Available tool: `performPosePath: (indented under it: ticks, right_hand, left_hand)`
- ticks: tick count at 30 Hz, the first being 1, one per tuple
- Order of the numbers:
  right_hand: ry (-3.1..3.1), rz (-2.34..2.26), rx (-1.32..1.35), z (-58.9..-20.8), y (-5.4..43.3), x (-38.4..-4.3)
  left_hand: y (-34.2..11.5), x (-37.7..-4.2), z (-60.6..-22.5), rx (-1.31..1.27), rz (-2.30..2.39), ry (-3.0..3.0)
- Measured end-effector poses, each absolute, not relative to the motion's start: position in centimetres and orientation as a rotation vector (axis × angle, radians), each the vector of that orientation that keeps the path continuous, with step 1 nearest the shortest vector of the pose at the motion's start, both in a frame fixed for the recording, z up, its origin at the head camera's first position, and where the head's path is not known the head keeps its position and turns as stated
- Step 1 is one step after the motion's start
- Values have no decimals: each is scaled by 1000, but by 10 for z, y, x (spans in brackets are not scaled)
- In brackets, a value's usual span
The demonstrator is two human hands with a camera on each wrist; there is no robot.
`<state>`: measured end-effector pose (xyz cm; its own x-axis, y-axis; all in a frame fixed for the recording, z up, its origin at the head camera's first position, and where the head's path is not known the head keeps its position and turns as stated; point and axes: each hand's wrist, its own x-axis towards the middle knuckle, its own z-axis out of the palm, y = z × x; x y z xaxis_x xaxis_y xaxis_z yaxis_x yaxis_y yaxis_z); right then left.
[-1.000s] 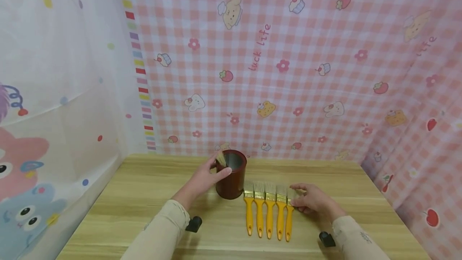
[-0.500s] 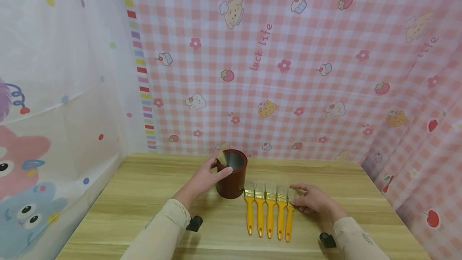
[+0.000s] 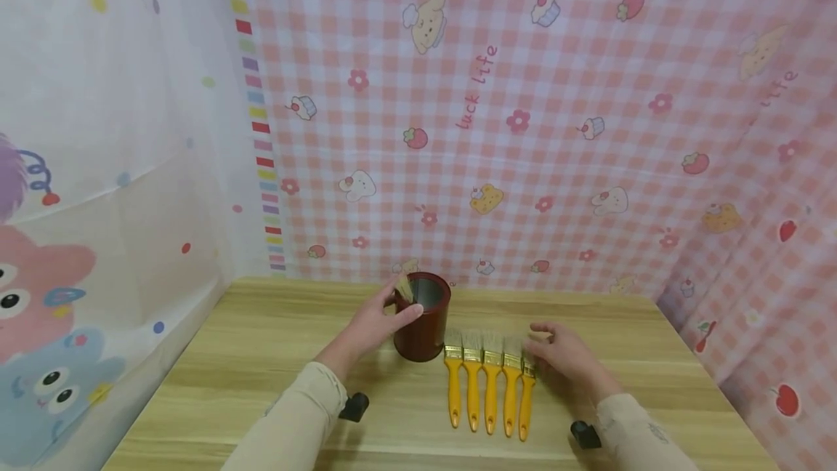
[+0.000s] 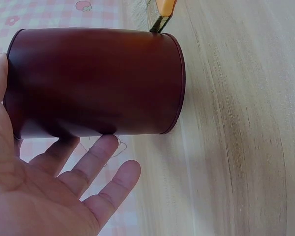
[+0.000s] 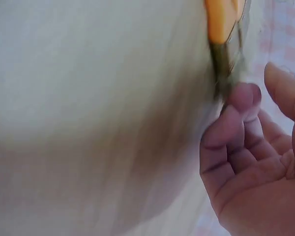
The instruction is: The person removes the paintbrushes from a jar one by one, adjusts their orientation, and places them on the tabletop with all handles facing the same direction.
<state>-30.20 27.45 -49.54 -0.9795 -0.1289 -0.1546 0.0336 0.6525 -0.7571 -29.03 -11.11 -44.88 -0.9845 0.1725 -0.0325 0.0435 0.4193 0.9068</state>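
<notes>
My left hand holds a dark red-brown cylindrical pot standing on the table, thumb at its rim and fingers along its side. The pot fills the top of the left wrist view. Pale bristles of a brush show inside the pot's mouth near that hand. To the pot's right, several paintbrushes with yellow handles lie side by side, bristles away from me. My right hand is at the bristle end of the rightmost brush; in the right wrist view its thumb stands apart from the bent fingers.
A wood-grain table lies beneath everything. Two black clip-like pieces, one beside the left forearm and one beside the right, show near the wrists. Pink checked cloth hangs behind, with white patterned cloth at left.
My right hand has shifted slightly up and left over the rightmost brush's bristles. The left hand stays on the pot, and the view has drifted a little.
</notes>
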Motion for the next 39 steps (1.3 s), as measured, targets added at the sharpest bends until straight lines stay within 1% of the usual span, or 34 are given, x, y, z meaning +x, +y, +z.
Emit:
performPosePath:
  ticks: [16,24,31,39]
  right_hand:
    - [2772,-1308,-185,-453,216,-318]
    - [2792,-1320,-326,-437,181,-325]
    - [2736,-1384,-424,-423,148,-321]
    - [2836,-1420,-555,-416,131,-317]
  left_hand:
    - [-108,-291,-443,220,1623,2548]
    - [-109,-291,-444,205,1642,2546]
    - [-109,-290,-446,200,1625,2553]
    - [-109,-291,-448,194,1639,2545]
